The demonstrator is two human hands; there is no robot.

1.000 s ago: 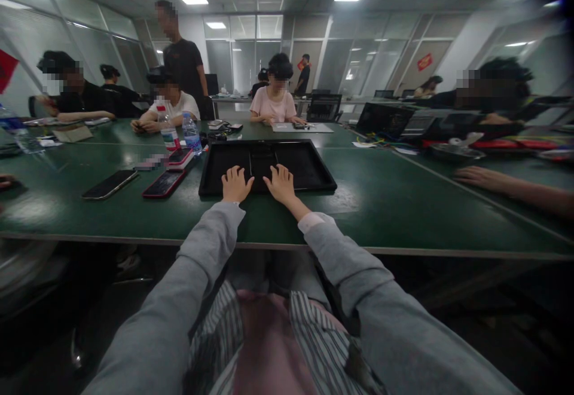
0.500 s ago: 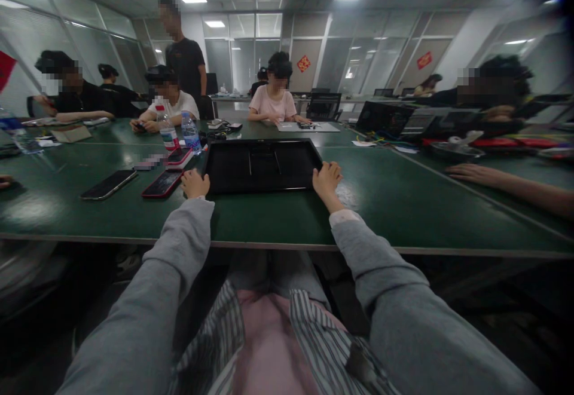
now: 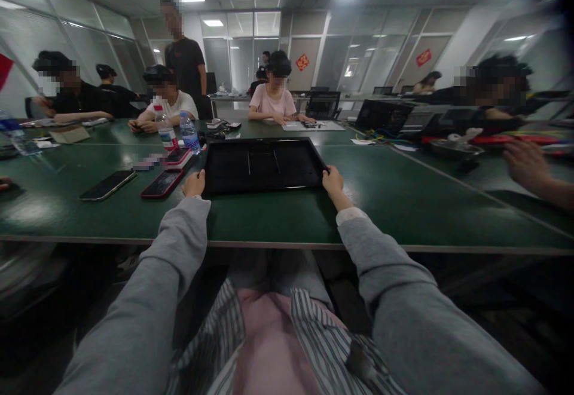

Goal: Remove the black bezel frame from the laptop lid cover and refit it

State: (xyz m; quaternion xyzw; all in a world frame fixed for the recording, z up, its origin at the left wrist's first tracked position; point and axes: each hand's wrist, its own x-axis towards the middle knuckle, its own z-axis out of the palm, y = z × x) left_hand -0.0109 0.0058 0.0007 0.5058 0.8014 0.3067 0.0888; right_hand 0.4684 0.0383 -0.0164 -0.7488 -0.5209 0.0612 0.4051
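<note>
A shallow black rectangular tray (image 3: 296, 168) with a raised rim lies on the green table in front of me, with two thin light lines across its middle. My left hand (image 3: 195, 184) is closed at its left edge near the front corner, thumb against the rim. On the opposite side my right hand (image 3: 333, 180) grips the right edge, its fingers curled under or behind the rim and partly hidden.
Left of the tray lie a dark phone (image 3: 107, 185), a red-edged phone (image 3: 162, 183) and two plastic bottles (image 3: 190, 134). Another person's hand (image 3: 529, 165) is over the table at right. A person in pink (image 3: 272, 101) sits opposite. The table's front edge (image 3: 273, 244) is near me.
My fingers have gone from spread on the tray's side edges to curled around them. The tray has barely moved. At right, the other person's hand has lifted off the table.
</note>
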